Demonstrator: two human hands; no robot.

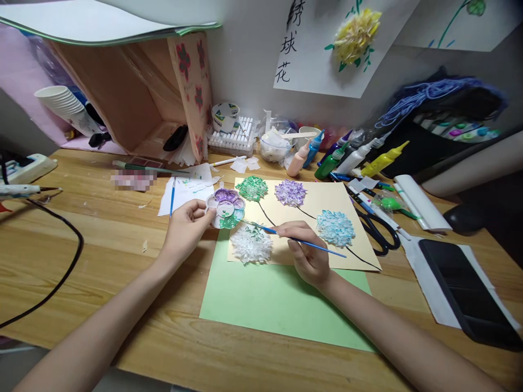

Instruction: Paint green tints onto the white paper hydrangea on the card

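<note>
My left hand (187, 226) pinches the rim of a small flower-shaped paint palette (225, 209) with purple and green paint in its wells. In my right hand (308, 251) is a thin blue paintbrush (310, 244), its tip close to the palette's lower right edge. Just below the tip lies a white paper flower (250, 247) with some green on its top. It rests on a cream sheet (286, 218) beside a green flower (252, 188), a purple flower (290, 193) and a light blue flower (335, 228). Drawn dark stems run from these coloured flowers.
A green sheet (281, 305) lies under the cream one. Scissors (378, 234) and a phone (469, 288) are at the right. Paint bottles (337, 161) stand behind. Far left are a glue gun (24, 190) and its black cable (79, 245). A second brush (172, 197) lies on white paper.
</note>
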